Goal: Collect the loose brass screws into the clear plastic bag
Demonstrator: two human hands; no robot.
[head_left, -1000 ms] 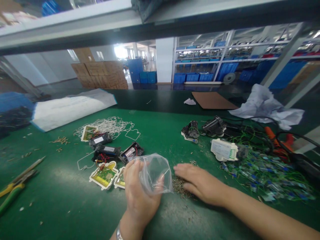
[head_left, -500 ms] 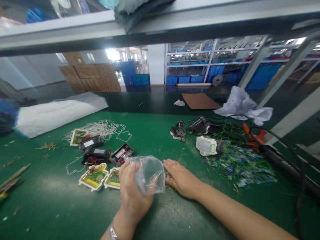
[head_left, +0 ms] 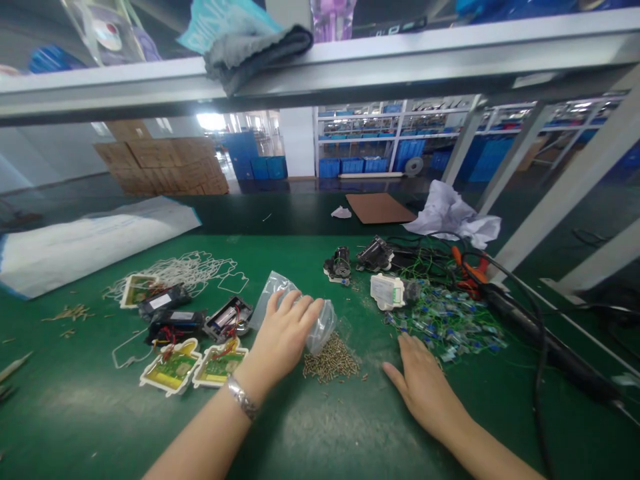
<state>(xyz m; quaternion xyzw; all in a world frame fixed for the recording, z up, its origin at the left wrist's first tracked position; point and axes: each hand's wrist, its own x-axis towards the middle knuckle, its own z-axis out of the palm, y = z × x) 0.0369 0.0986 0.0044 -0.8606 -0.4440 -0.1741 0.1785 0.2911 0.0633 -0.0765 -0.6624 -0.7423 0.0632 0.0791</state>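
My left hand (head_left: 283, 333) is closed round a small clear plastic bag (head_left: 320, 323), held low over the green mat (head_left: 325, 433). Just below the bag's mouth lies a heap of small brass screws (head_left: 331, 361). My right hand (head_left: 423, 383) lies flat on the mat, fingers stretched out, to the right of the screws and holding nothing. Two yellow-rimmed circuit boards (head_left: 193, 367) and black battery housings (head_left: 200, 319) lie to the left of my left hand.
A pile of green and blue wired tags (head_left: 445, 319), a white plastic case (head_left: 386, 291), black motor parts (head_left: 360, 259) and an orange-handled tool with a black cable (head_left: 500, 300) lie at the right. White wire outlines (head_left: 185, 270) and a white sheet (head_left: 90, 240) sit at the left.
My left hand has carried the bag forward and tipped it over the screws. My right hand has left the screw heap and slid right to rest flat. The view has tilted up.
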